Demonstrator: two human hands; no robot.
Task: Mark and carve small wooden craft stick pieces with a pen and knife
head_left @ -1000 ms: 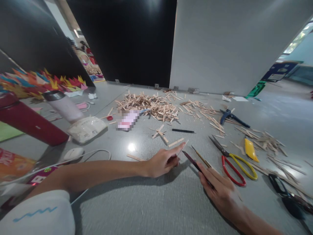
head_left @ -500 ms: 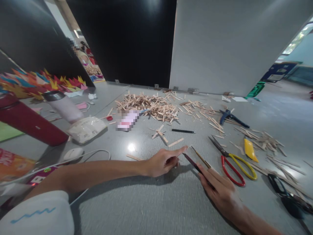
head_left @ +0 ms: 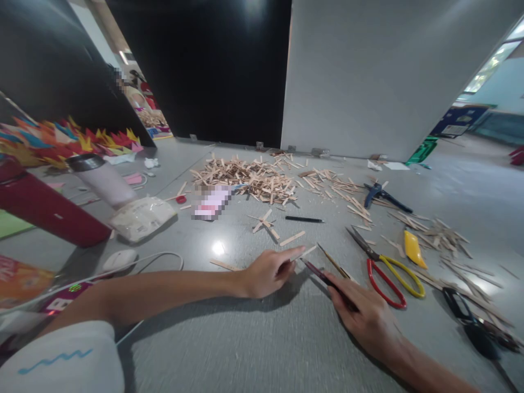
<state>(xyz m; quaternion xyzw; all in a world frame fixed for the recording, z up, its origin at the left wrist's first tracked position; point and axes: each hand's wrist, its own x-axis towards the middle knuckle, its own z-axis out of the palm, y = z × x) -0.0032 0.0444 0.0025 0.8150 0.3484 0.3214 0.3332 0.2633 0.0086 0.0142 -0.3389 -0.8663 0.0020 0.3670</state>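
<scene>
My left hand is closed around a small pale wooden strip, its index finger stretched along it and the end poking out past the fingertip. In my right hand is a slim dark tool with a narrow tip; the tip is at or very near the strip's lower side, and I cannot tell what kind of tool it is. A thin brown pointed stick-like tool lies just beyond my right fingers. Beyond the hands are a loose wooden strip, a star-shaped cluster of strips and a black pen.
Scissors with red and yellow handles, a yellow tool and blue pliers lie right. A heap of wooden strips is at the back. A mouse, plastic packet and red bottle stand left.
My left hand has drawn back slightly left, and more of the wooden strip shows past the index finger. The dark tool's tip has moved a little left and down. The view has shifted slightly.
</scene>
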